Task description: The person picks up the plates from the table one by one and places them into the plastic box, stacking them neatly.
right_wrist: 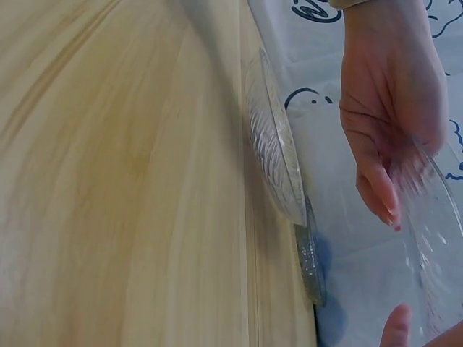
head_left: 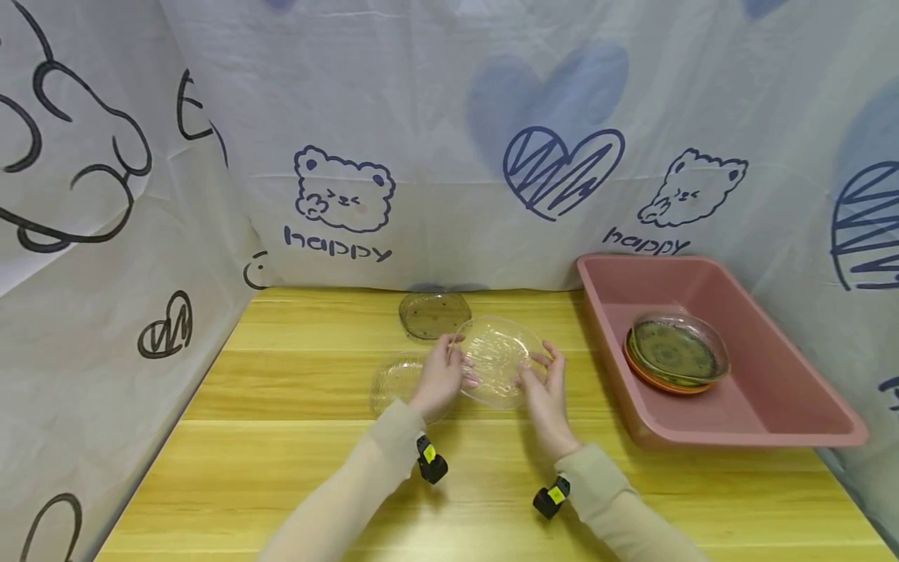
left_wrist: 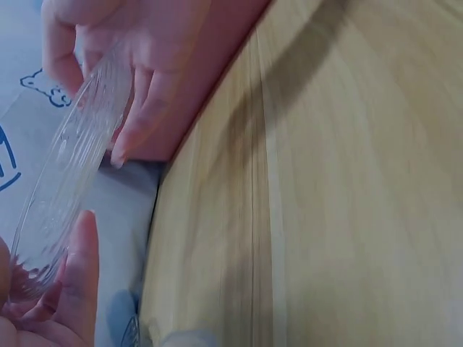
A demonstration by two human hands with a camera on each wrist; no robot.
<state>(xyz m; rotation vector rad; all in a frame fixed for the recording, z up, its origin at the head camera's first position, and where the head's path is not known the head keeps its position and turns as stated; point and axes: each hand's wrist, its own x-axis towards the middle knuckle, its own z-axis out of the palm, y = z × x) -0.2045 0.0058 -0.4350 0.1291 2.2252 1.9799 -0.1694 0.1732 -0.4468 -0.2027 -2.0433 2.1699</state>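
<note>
A clear glass plate with a ribbed pattern [head_left: 495, 355] is held up off the table between both hands. My left hand [head_left: 441, 378] grips its left rim, and my right hand [head_left: 546, 394] grips the right rim, thumbs and fingers on either side of the edge. The left wrist view shows the plate [left_wrist: 69, 159] tilted and nearly edge-on, well clear of the tabletop. Partly hidden by the left hand and forearm, another clear plate [head_left: 393, 382] lies on the table. Behind it is a darker, smoky glass plate [head_left: 434, 314].
To the right stands a pink plastic basin [head_left: 779, 375]. Inside it sits a small stack of plates, with a dark glass plate [head_left: 677, 349] on top and an orange-rimmed plate [head_left: 653, 380] beneath. A printed cloth [head_left: 449, 211] hangs behind the wooden table [head_left: 281, 468].
</note>
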